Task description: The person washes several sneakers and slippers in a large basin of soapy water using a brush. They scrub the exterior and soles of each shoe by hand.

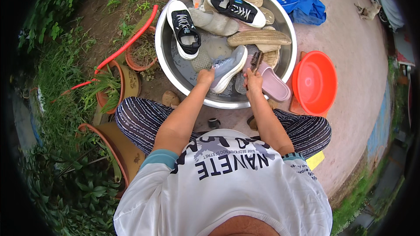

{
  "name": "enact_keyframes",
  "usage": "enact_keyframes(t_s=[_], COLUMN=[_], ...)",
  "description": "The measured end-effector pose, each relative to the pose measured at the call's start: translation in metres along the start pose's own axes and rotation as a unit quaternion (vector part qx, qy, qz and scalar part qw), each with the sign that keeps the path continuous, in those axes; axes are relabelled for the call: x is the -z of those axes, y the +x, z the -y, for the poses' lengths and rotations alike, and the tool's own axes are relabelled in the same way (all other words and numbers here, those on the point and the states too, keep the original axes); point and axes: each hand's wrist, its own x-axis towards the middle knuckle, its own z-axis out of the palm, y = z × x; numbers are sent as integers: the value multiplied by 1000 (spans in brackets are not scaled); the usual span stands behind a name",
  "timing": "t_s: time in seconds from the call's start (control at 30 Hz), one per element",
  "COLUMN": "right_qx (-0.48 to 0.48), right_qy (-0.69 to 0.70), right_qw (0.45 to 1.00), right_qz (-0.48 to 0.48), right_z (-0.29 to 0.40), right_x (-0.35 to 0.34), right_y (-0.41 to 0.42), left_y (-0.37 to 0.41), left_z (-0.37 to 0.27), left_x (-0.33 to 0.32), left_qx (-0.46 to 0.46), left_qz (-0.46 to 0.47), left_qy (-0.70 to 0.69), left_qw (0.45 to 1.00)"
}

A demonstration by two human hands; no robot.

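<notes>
A large metal basin (159, 57) with water and footwear in it stands before me. My left hand (206, 76) grips a pale grey-blue lace-up shoe (229, 67) with a white sole, tilted over the water. In my right hand (253, 80) is a scrubbing brush (256, 59), its dark bristles upward, just right of the shoe. A pink slide sandal (275, 85) lies beside that hand. Two black lace-up sneakers with white soles, one at the left (184, 31) and one at the top (236, 8), rest on the pile. Beige slippers (259, 38) and a whitish slide (215, 22) lie among them.
An orange-red plastic basin (315, 82) stands at the right. Blue cloth (295, 0) lies on the ground behind the metal basin. Potted plants (111, 88) and a red hose (131, 41) are at the left. A small dark round object (214, 123) lies between my legs. An animal (369, 9) lies at the far right.
</notes>
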Motion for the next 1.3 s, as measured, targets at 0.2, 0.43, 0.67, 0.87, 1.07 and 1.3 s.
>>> enact_keyframes(t_s=[0.2, 0.43, 0.67, 0.87, 1.07, 1.3], right_qx=[70, 164, 311, 387, 363, 275], right_qy=[-36, -62, 8, 7, 112, 75], right_qw=[997, 982, 950, 922, 925, 949], right_qz=[5, -74, -15, -21, 18, 132], right_z=[-4, 40, 56, 72, 76, 91], right_x=[5, -7, -2, -9, -6, -11], right_y=[11, 1, -12, -42, -48, -67], left_y=[-24, -68, -109, -107, -122, -103], left_z=[-11, -20, -41, -40, -60, -90], left_x=[-4, 18, 41, 40, 36, 63], left_qx=[-110, -395, -185, 61, 79, -29], left_qz=[190, 144, 216, 294, 291, 347], left_qy=[-140, -70, -334, -653, -675, -675], left_qw=[966, 905, 899, 696, 674, 651])
